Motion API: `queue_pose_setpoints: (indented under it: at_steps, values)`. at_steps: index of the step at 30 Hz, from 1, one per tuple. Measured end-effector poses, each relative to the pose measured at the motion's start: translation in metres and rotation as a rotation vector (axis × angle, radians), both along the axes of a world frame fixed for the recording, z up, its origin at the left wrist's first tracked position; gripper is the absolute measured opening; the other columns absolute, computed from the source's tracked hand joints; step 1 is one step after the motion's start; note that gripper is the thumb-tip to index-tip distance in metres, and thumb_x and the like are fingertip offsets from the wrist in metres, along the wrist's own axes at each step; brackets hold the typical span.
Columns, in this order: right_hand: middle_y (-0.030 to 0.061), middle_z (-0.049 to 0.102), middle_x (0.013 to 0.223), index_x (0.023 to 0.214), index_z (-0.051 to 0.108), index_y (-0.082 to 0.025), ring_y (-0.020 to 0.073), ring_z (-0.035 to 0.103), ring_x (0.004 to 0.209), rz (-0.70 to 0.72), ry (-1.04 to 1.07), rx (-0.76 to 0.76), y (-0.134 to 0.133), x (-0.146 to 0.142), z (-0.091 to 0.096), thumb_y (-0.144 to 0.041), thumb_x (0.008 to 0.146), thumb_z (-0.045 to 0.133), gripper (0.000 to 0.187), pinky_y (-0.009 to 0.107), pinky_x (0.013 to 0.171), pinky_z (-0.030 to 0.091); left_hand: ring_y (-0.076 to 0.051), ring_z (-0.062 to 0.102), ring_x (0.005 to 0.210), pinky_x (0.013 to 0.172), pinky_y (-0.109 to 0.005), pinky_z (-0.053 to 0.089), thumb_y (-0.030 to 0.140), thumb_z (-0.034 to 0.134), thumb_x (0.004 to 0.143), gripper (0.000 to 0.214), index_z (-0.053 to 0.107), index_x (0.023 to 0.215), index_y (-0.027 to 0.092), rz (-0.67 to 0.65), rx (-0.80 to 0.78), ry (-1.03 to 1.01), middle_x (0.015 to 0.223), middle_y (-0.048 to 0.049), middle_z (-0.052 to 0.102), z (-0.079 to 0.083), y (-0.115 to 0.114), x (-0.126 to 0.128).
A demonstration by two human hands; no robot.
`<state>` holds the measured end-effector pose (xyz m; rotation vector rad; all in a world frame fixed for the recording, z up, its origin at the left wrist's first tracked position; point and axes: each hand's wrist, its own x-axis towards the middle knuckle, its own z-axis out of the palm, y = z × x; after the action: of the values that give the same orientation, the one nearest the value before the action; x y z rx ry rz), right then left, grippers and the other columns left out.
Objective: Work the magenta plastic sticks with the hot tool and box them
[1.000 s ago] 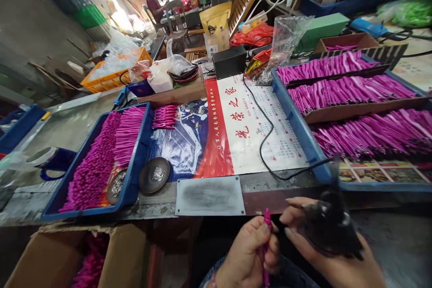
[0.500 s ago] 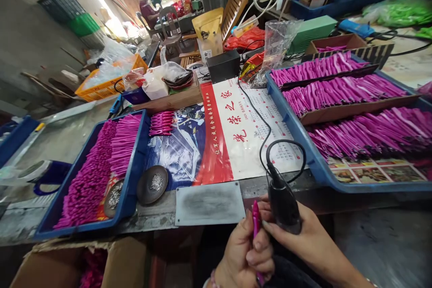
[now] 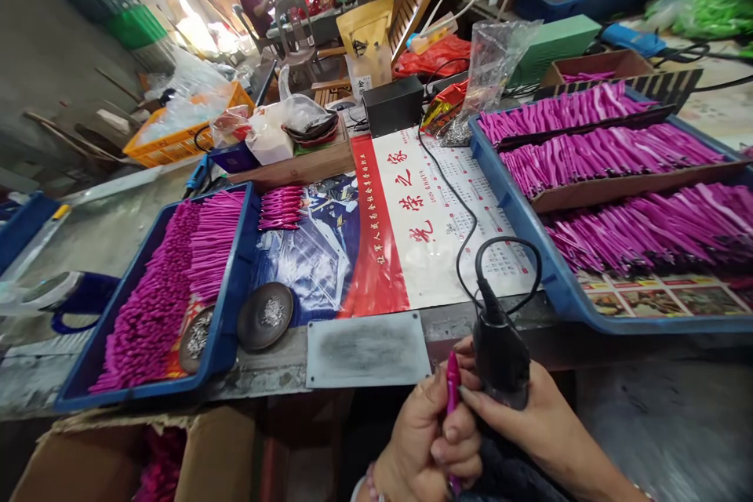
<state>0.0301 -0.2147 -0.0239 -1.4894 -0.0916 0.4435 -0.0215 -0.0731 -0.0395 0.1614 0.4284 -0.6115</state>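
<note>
My left hand (image 3: 420, 431) is closed around a slim magenta pen-shaped piece (image 3: 452, 376), whose pointed end sticks up past the thumb. Its lower end shows below my fingers. My right hand (image 3: 544, 416) grips a black corded power tool (image 3: 500, 357), with a cable looping out of its top. The tool's working end is hidden by the hands. Fingertips of my right hand lie close beside the magenta piece; whether they touch it I cannot tell. Just beyond my hands, a grey metal plate (image 3: 368, 351) lies on the bench edge.
A blue tray (image 3: 227, 329) at left holds many magenta pieces and a dish of small silver parts. Another dark dish (image 3: 252, 318) stands beside it. At right, a larger blue tray (image 3: 565, 306) holds rows of magenta pieces. A cardboard box (image 3: 220, 455) stands below left. A person (image 3: 254, 0) sits far back.
The view has shifted slightly, so both hands appear a little further right. Their grips on the magenta piece and the black tool look the same.
</note>
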Motion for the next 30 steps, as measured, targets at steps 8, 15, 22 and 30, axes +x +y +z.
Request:
queue_pose_setpoints:
  at_steps: [8, 15, 22, 30]
  values:
    - [0.0086, 0.072, 0.092, 0.100, 0.069, -0.017, 0.0241, 0.071, 0.080, 0.002, -0.029, -0.026, -0.003, -0.006, 0.001, -0.031, 0.078, 0.079, 0.028, 0.027, 0.072, 0.062, -0.001, 0.013, 0.028, 0.032, -0.018, 0.006, 0.052, 0.079, 0.075, 0.035, 0.069, 0.075, 0.019, -0.079, -0.008, -0.034, 0.038, 0.0099, 0.038, 0.004, -0.004, -0.003]
    - [0.0089, 0.073, 0.095, 0.101, 0.071, -0.019, 0.0251, 0.072, 0.085, 0.022, -0.056, 0.047, -0.006, -0.003, 0.011, -0.028, 0.079, 0.079, 0.026, 0.026, 0.076, 0.063, -0.001, 0.010, 0.027, 0.033, -0.019, 0.001, 0.055, 0.074, 0.079, 0.056, 0.050, 0.048, 0.015, -0.130, -0.041, -0.109, 0.035, 0.0092, 0.029, 0.009, -0.006, 0.001]
    - [0.0071, 0.072, 0.098, 0.103, 0.070, -0.020, 0.0240, 0.071, 0.088, 0.019, -0.041, 0.040, -0.008, -0.009, 0.002, -0.028, 0.081, 0.078, 0.025, 0.026, 0.079, 0.062, -0.003, 0.007, 0.029, 0.035, -0.019, 0.003, 0.058, 0.075, 0.077, 0.044, 0.065, 0.061, 0.017, -0.146, -0.018, -0.081, 0.036, 0.0099, 0.028, 0.008, -0.004, -0.001]
    - [0.0095, 0.072, 0.097, 0.103, 0.069, -0.018, 0.0259, 0.070, 0.088, -0.028, 0.030, -0.026, -0.006, -0.018, -0.004, -0.035, 0.080, 0.079, 0.031, 0.031, 0.076, 0.062, -0.002, 0.009, 0.029, 0.034, -0.018, 0.006, 0.054, 0.074, 0.079, 0.032, 0.075, 0.079, 0.022, -0.124, -0.032, -0.078, 0.037, 0.0099, 0.033, 0.006, -0.001, -0.004]
